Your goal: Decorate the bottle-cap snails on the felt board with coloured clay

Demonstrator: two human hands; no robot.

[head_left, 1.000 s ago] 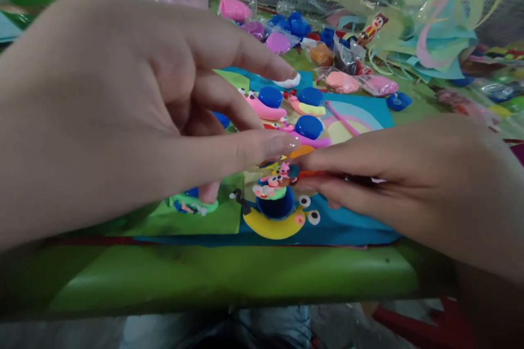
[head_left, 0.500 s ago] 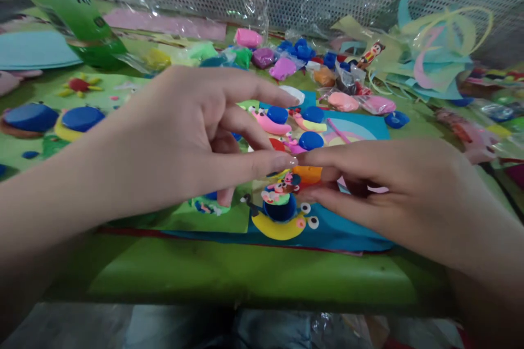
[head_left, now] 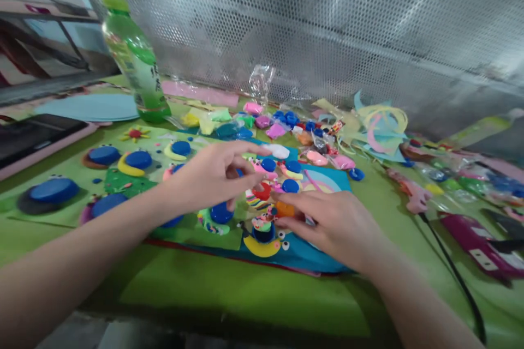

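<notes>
Well, yellow snail (head_left: 260, 247) on blue sheet (head_left: 307, 259), green table (head_left: 245, 294); perforated panel (head_left: 245, 22) behind.

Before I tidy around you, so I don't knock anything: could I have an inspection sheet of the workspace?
Surface: green table, blue sheet on it.
Work pieces: yellow clay snail near the edge.
Clutter: bagged clay, paper strips.
Left hand: fingers parted, nothing seen held.
Right hand: fingers at orange piece, grip unclear.
Cables: black cable from pink tool.
Surroundings: green bottle standing, perforated panel behind.
</notes>
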